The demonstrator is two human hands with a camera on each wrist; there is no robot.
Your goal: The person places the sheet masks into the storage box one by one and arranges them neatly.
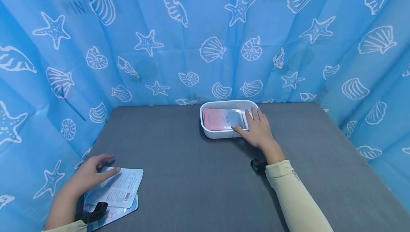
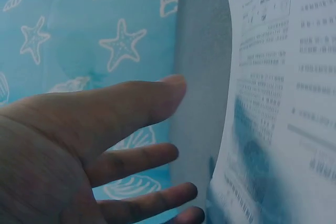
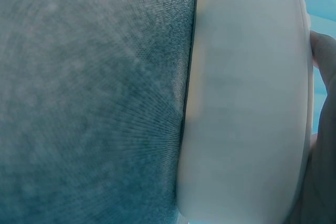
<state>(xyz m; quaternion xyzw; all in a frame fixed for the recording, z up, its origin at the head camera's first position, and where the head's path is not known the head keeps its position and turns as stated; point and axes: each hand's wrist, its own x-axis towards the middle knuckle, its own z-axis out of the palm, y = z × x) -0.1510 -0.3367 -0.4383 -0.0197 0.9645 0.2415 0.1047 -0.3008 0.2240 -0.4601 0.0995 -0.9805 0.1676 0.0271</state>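
Observation:
A white oval-cornered bin (image 1: 221,134) stands at the back of the grey table, with a pink-and-silver sachet (image 1: 216,119) lying flat inside. Spread over the bin's right end is my right hand (image 1: 258,132), its thumb at the front rim and its fingers reaching over the inside. The right wrist view shows the bin's pale side wall (image 3: 247,98) up close. At the front left, my left hand (image 1: 88,175) hovers by a white printed packet (image 1: 123,185), thumb and fingers apart with nothing between them. Under that packet lies a blue-and-pink packet (image 1: 118,213).
Grey cloth covers the table (image 1: 179,175). A blue curtain (image 1: 192,40) with white shells and starfish hangs behind it and along both sides. Dark wrist straps (image 1: 93,215) are worn on both arms.

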